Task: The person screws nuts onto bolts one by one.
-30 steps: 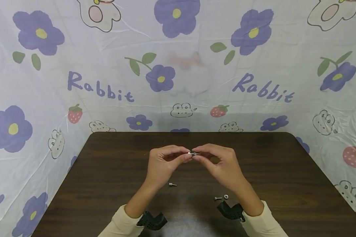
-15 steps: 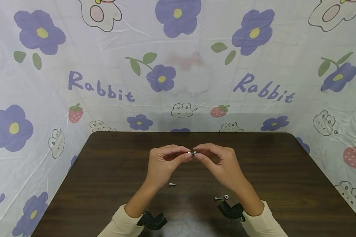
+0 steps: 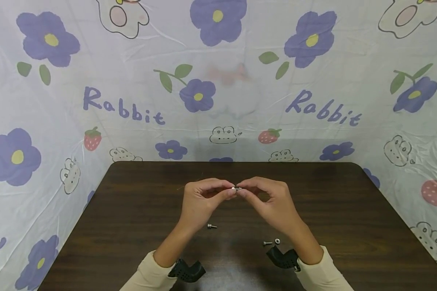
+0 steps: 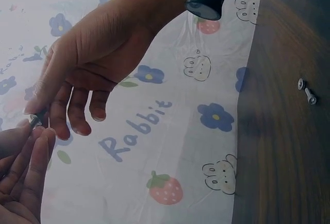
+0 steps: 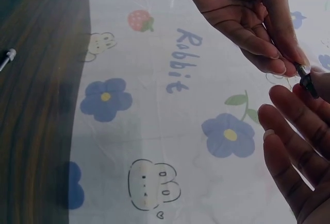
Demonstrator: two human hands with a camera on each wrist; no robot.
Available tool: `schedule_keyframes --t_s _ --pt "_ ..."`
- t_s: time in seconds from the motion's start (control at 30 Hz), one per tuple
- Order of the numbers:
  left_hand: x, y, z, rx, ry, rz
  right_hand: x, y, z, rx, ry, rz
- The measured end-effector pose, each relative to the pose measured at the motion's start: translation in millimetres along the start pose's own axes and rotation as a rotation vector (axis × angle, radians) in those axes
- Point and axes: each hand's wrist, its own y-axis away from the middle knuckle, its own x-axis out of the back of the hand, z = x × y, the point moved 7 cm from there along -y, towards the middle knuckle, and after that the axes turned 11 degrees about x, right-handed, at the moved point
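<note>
Above the far half of the table, my left hand (image 3: 200,202) and right hand (image 3: 271,200) meet fingertip to fingertip around a small silver screw (image 3: 236,188). Left thumb and index finger pinch one end of it. The right thumb and index finger pinch the other end, where a small nut-like ring (image 5: 308,85) shows dark in the right wrist view. Fingertips cover much of the screw. In the left wrist view the screw (image 4: 35,121) sits between both hands' fingertips, while the right hand's other fingers hang loosely curled.
On the dark wooden table (image 3: 138,226), another screw (image 3: 212,226) lies near the left forearm. A third screw (image 3: 267,243) and a small nut or washer (image 3: 277,241) lie near the right wrist. A printed cloth (image 3: 240,101) hangs around the table's back and sides.
Both hands stay in the same place. The right fingertips shift slightly about the screw's end, moving a little apart and then closing in again.
</note>
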Motion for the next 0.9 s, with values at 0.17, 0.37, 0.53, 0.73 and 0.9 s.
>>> schedule_keyframes --t_s 0.17,0.37,0.53,0.73,0.9 --pt "-1.5 0.2 0.8 -0.001 -0.010 -0.001 -1.6 1.9 3.7 -0.052 0.002 -0.018" --pt "-1.8 0.1 1.3 0.000 0.000 0.000 -0.8 2.6 5.3 -0.088 0.000 -0.020" --pt "0.0 -0.6 1.6 -0.005 -0.005 0.005 2.4 1.2 2.3 -0.028 0.020 -0.015" --pt "0.3 -0.6 -1.0 0.004 0.002 -0.005 2.1 0.2 0.4 0.014 0.002 -0.009" --pt "0.0 0.2 -0.8 0.005 -0.003 -0.005 -2.7 1.7 2.3 -0.038 -0.021 -0.049"
